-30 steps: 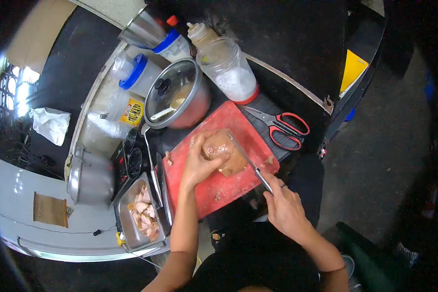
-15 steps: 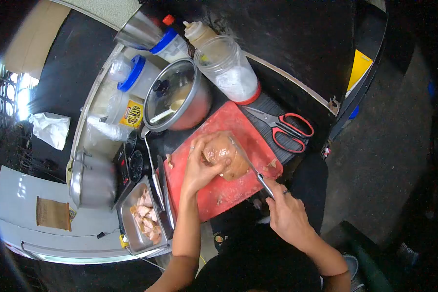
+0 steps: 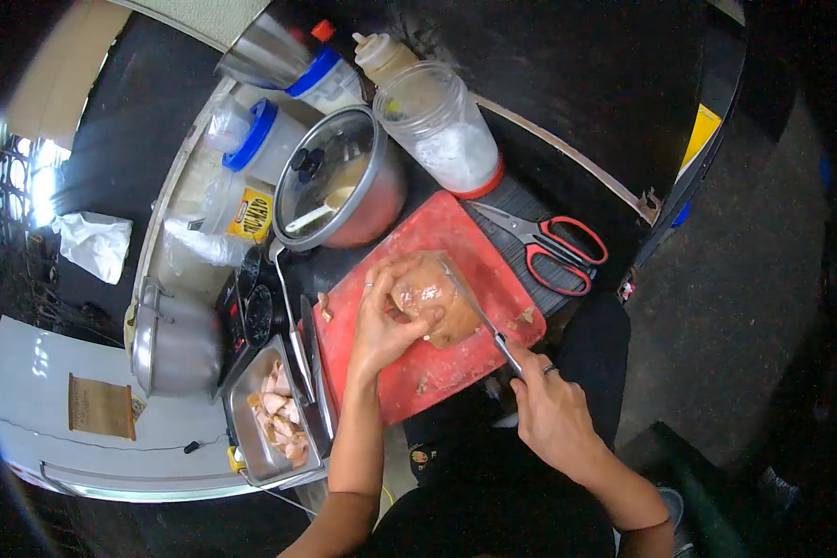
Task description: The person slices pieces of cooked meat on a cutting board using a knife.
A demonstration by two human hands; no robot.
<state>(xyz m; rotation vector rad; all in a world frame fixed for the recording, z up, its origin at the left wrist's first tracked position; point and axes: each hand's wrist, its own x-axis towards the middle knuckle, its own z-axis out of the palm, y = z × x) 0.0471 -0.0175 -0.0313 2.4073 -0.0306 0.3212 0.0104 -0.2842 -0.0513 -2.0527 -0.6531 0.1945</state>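
Note:
A large, shiny, pinkish piece of meat, seemingly chicken (image 3: 434,293), lies on the red cutting board (image 3: 405,383). My left hand (image 3: 381,312) grips its left side, thumb along the lower edge and fingers curled over the top. In my right hand (image 3: 549,400) is a knife (image 3: 504,342), held by its handle. Its blade lies against the right part of the meat; how deep it goes, I cannot tell. A small scrap (image 3: 325,306) rests near the board's left edge.
Red-and-black scissors (image 3: 549,244) lie right of the board. Behind it stand a lidded pot (image 3: 381,200) and a clear jar of white powder (image 3: 451,153). At left are a metal tray (image 3: 248,451) with cut meat pieces, a second knife (image 3: 316,367) and a metal pot (image 3: 181,344).
Both hands, the meat and the knife keep nearly the same places. The view has shifted very slightly.

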